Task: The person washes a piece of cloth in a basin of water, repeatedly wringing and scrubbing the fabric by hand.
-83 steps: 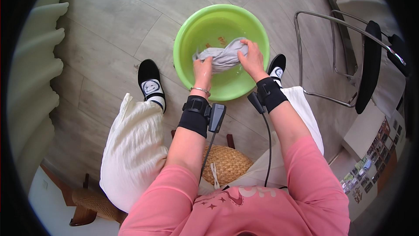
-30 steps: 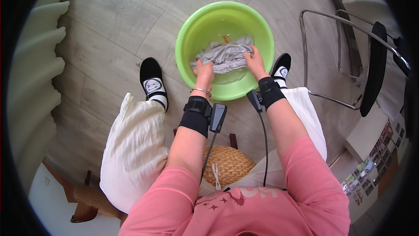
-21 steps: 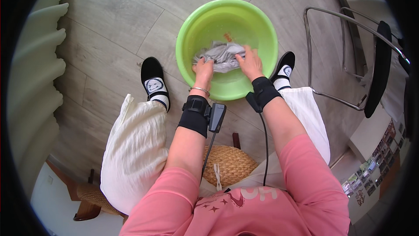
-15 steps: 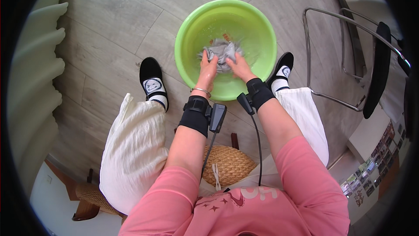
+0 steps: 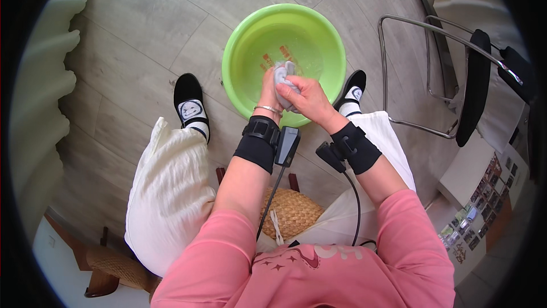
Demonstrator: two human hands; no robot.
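A bunched grey cloth [image 5: 286, 80] is squeezed between both my hands over the near part of a round light-green basin [image 5: 229, 69]. My left hand [image 5: 269, 89], with a bracelet at its wrist, grips the cloth from the left, its fingers partly hidden behind it. My right hand [image 5: 308, 98] is wrapped round the cloth from the right, thumb lying across it. Water [image 5: 302, 37] stands in the basin, and orange-red marks show on its bottom. The exact kind of cloth cannot be made out.
The basin stands on a grey wood-look floor [image 5: 154, 29] between my black shoes [image 5: 191, 94]. To the right is a metal-framed chair [image 5: 383, 69] with black parts. A pale curtain [image 5: 51, 80] hangs at the left. Below me is a woven seat [image 5: 293, 211].
Both hands have lifted the cloth out of the water and closed on it. The spread cloth is now a tight bundle nearer to me.
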